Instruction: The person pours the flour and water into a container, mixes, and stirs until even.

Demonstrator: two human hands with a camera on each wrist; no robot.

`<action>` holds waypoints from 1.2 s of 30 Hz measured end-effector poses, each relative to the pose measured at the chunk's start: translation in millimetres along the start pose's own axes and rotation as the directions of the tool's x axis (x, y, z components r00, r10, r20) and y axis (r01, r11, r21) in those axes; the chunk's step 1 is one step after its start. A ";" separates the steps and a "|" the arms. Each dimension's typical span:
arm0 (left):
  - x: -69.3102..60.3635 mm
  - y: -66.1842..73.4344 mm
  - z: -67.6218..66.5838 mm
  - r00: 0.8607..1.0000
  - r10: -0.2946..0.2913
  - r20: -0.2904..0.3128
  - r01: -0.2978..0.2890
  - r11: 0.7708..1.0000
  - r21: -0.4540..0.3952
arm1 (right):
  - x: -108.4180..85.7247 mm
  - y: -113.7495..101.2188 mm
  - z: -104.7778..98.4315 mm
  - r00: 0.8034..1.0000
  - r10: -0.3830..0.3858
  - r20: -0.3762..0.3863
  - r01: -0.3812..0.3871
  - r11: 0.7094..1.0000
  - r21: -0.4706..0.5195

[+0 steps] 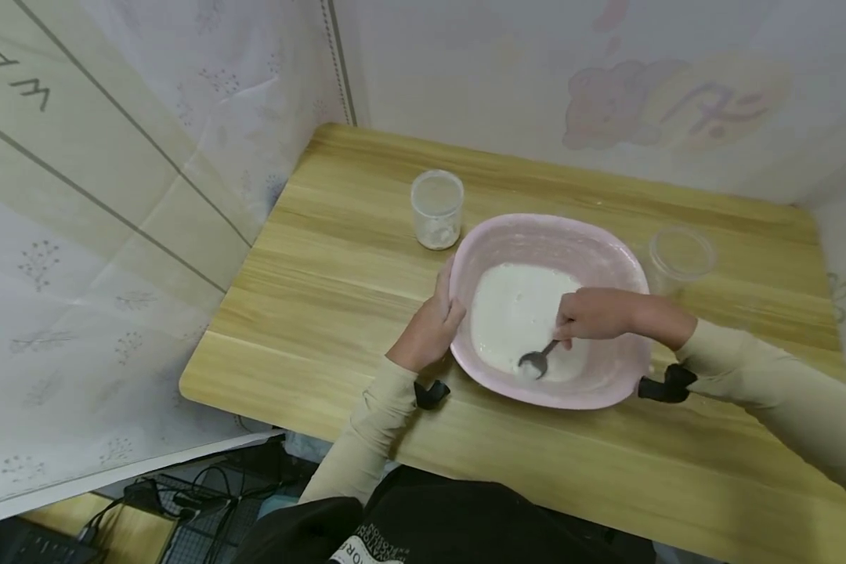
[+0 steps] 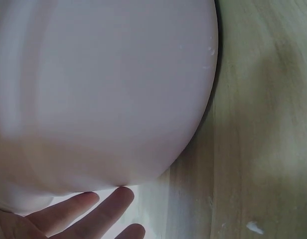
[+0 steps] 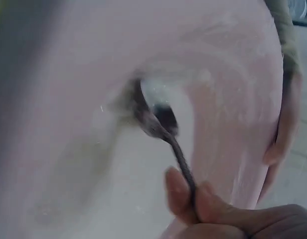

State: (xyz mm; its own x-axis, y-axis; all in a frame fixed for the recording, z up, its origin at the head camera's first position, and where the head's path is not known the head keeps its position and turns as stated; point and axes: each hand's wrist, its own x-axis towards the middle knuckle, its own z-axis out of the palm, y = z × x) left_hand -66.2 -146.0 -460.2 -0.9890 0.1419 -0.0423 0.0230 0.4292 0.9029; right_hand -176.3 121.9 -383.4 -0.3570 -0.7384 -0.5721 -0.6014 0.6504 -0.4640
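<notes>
The pink basin (image 1: 550, 399) contains a white liquid (image 1: 518, 313). My left hand (image 1: 428, 325) rests against its left outer side; in the left wrist view the fingers (image 2: 106, 209) are extended and spread by the basin's wall (image 2: 113, 89). With curled fingers, my right hand (image 1: 599, 313) pinches the handle of a metal spoon (image 1: 533, 362) inside the basin. The right wrist view shows the spoon (image 3: 152, 122) with its bowl over the white liquid (image 3: 138, 184), thumb and fingertips on the handle. Some white stuff is in the spoon's bowl.
Behind the basin's left end stands a clear cup (image 1: 437, 211) with whitish contents low inside. Another clear container (image 1: 682, 254) is at the basin's right, partly behind it. Both stand on the wooden table (image 1: 310, 313), near patterned wall coverings. Dark cables (image 1: 211, 501) lie below at left.
</notes>
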 end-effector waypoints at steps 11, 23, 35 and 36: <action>0.8 -3.6 7.6 1.000 -0.002 0.015 0.002 1.000 0.001 | 45.5 -2.4 -7.7 0.938 -0.047 -0.342 -0.001 0.990 -0.139; -4.0 -7.8 3.7 0.999 -0.036 0.003 0.036 0.999 0.006 | 44.3 12.2 -8.6 0.918 0.054 -0.392 -0.052 0.999 0.016; -0.8 -4.5 0.0 1.000 0.007 0.007 -0.007 1.000 0.016 | 30.0 -41.7 22.1 0.931 -0.255 -0.262 0.134 0.905 -0.404; -0.8 -4.0 -0.6 1.000 0.004 0.005 -0.004 1.000 0.019 | 27.7 -43.4 23.7 0.932 -0.263 -0.250 0.141 0.897 -0.420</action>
State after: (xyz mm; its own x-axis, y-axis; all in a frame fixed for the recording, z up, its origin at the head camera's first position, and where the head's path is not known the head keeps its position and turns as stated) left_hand -65.6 -148.5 -463.5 -0.9882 0.1478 -0.0409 0.0297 0.4457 0.8947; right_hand -143.1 77.4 -395.1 -0.3530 -0.9037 -0.2425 -0.8894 0.4045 -0.2129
